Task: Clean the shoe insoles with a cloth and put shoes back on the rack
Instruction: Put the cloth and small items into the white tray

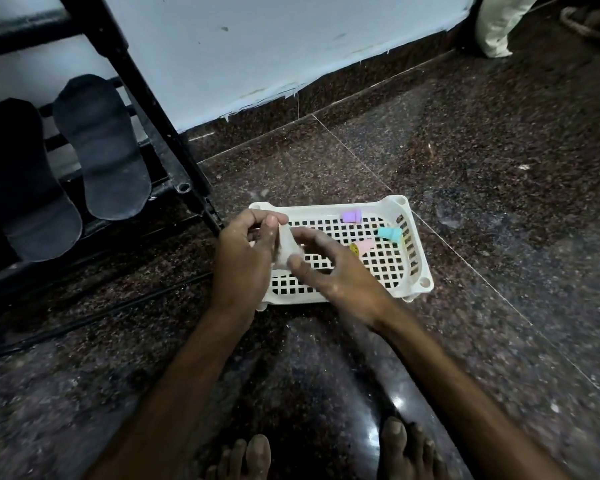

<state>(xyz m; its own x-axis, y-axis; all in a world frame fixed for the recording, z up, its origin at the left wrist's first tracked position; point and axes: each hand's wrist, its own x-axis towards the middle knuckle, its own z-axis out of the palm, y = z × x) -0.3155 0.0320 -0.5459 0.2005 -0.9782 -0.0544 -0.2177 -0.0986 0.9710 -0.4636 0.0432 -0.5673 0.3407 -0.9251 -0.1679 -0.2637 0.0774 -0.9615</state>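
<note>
Currently left hand and right hand each pinch the small white cloth above the basket, probably soft, light, best bunched mid-fold; dark insoles lean on the rack.

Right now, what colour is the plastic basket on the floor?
The basket is white, seen in the head view.

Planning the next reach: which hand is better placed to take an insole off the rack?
Probably left: the left hand is nearer the rack and its dark insoles; the right hand, also on the cloth, is over the basket, farther away.
</note>
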